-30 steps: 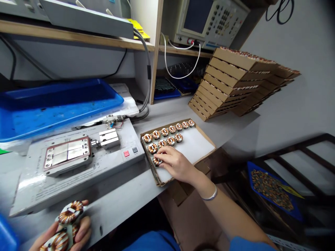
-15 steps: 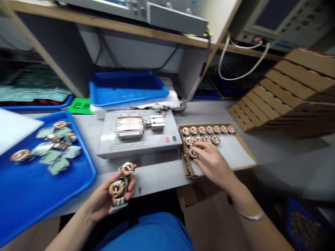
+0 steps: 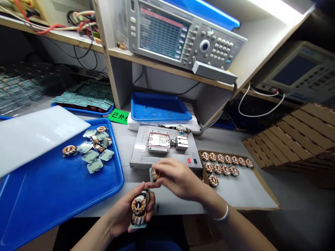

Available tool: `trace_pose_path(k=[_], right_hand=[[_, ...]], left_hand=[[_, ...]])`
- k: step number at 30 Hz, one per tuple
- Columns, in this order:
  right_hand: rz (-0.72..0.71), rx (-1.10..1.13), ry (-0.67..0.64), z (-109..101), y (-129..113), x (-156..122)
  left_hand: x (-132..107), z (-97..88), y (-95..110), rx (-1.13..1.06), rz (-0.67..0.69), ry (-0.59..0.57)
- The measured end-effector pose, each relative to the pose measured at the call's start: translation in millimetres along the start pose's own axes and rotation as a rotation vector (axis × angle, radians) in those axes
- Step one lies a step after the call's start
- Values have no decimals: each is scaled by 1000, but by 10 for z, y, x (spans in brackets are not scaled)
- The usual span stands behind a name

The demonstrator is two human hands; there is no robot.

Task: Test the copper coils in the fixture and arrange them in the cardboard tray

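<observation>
Several copper-wound toroidal coils (image 3: pixel 139 204) on pale green base plates lie in my left hand (image 3: pixel 131 205), its fingers wrapped round them. Just above, my right hand (image 3: pixel 178 177) pinches one more toroidal coil (image 3: pixel 155 174), its base plate facing left. The fingertips of both hands are close together; whether they touch I cannot tell. Behind the hands stands a grey test fixture (image 3: pixel 163 158) with a metal plate, a red switch and a black one. To the right, a cardboard tray (image 3: pixel 267 195) holds rows of coils, a single one (image 3: pixel 213 180) in its front row.
A blue tray (image 3: pixel 62 198) on the left holds a heap of coils, beneath part of a white sheet (image 3: pixel 39 136). An empty blue tray (image 3: pixel 162 115) sits behind the fixture. A meter (image 3: pixel 167 35) with a lit screen stands on the shelf. Stacked cardboard trays (image 3: pixel 293 139) lean at the right.
My right hand has moved left from the cardboard tray to my left hand and now holds a coil. One coil stays in the tray's front row. The view has tilted up and left.
</observation>
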State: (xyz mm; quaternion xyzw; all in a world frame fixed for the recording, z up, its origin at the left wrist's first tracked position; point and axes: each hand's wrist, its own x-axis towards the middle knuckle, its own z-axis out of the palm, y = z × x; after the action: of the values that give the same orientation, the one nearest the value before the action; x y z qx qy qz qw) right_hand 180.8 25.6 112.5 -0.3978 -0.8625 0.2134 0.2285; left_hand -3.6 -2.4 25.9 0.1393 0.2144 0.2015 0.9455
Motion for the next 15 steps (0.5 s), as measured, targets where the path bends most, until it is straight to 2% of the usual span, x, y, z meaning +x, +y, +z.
trace_pose_path(k=[3, 5, 9, 12, 15], right_hand=[[74, -68, 188, -147, 268, 223], [102, -152, 231, -195, 460, 365], [120, -248, 161, -141, 703, 549], [116, -285, 135, -69, 735, 613], [119, -302, 121, -36, 718, 645]], left_hand=[[43, -84, -11, -35, 50, 37], [73, -120, -26, -59, 48, 59], [101, -131, -45, -106, 56, 76], [122, -147, -74, -115, 89, 114], [179, -238, -88, -146, 131, 66]])
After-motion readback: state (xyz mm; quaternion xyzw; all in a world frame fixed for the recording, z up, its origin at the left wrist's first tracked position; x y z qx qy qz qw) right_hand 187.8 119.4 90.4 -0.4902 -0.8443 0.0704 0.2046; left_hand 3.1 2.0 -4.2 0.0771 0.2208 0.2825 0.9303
